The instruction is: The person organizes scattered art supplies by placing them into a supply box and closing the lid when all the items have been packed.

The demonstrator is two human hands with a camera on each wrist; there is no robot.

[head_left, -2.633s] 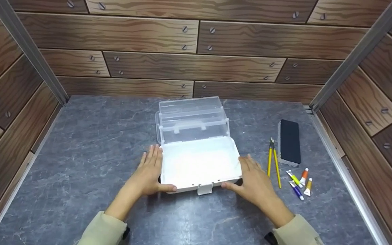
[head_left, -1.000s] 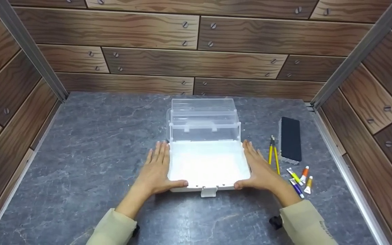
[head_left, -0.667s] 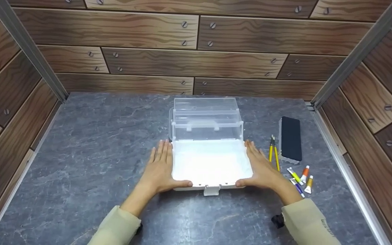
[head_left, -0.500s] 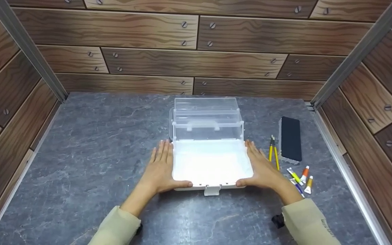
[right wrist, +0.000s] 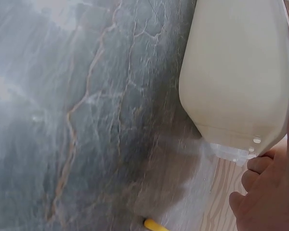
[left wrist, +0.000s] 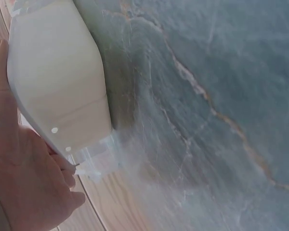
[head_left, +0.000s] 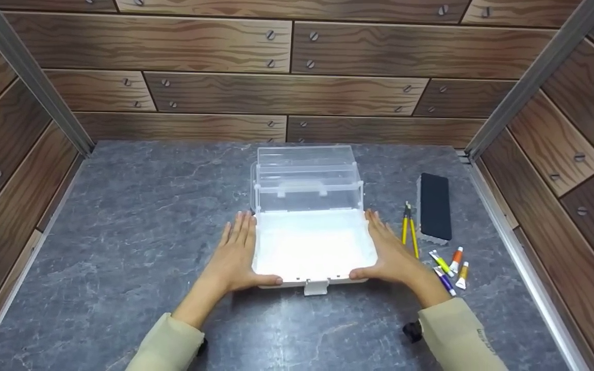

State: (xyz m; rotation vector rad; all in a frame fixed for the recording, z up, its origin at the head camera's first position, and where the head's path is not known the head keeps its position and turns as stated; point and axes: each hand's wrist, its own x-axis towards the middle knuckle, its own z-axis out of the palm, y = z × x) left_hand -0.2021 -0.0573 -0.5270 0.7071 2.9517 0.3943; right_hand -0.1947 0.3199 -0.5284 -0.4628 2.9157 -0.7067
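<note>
wood-patterned walls (head_left: 225,93) fill the top of my view, with a grey marbled surface (head_left: 147,232) below. left of the frame's centre, i see the left hand (head_left: 232,260) spread wide, straight fingers along one side of the white box (head_left: 315,247), thumb at its near edge. that box sits mid-frame, its clear lid (head_left: 297,198) raised behind. just right, the right hand (head_left: 392,263) touches the opposite side, also wide. at frame right lie two yellow-handled brushes (head_left: 405,226), a black-topped block (head_left: 435,206) and four small tubes (head_left: 442,263).
</note>
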